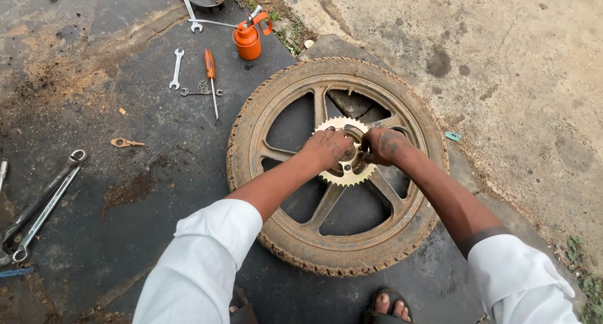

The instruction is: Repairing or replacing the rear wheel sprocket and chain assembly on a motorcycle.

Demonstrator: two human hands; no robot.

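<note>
Sprocket (pixel 346 152) sits flat at the hub of a motorcycle wheel (pixel 337 167) that lies on its side on dark, oil-stained ground (pixel 138 192), so it is directly under both hands rather than off to either side. The left hand (pixel 328 147) covers its left half, knuckles up, fingers curled down onto the toothed ring. The right hand (pixel 384 145) comes in from the other side and closes on the sprocket's upper right edge, fingers bent tight; whether they also pinch a small tool or fastener there I cannot tell. Both hands touch the part and are about equally near its centre. Being round, the sprocket has no long axis; its face looks straight up at the camera.

The sprocket is pale gold, with pointed teeth showing along the lower and upper rim between the hands and cut-outs near its middle. The wheel around it has tan, dirt-coated cast spokes and a muddy, knobbed tyre.

Well apart, up and to the left, lie an orange oil can (pixel 247 40), an orange-handled screwdriver (pixel 211 79) and a small open-ended spanner (pixel 176 67); longer spanners (pixel 43 206) rest at the far left edge.
</note>
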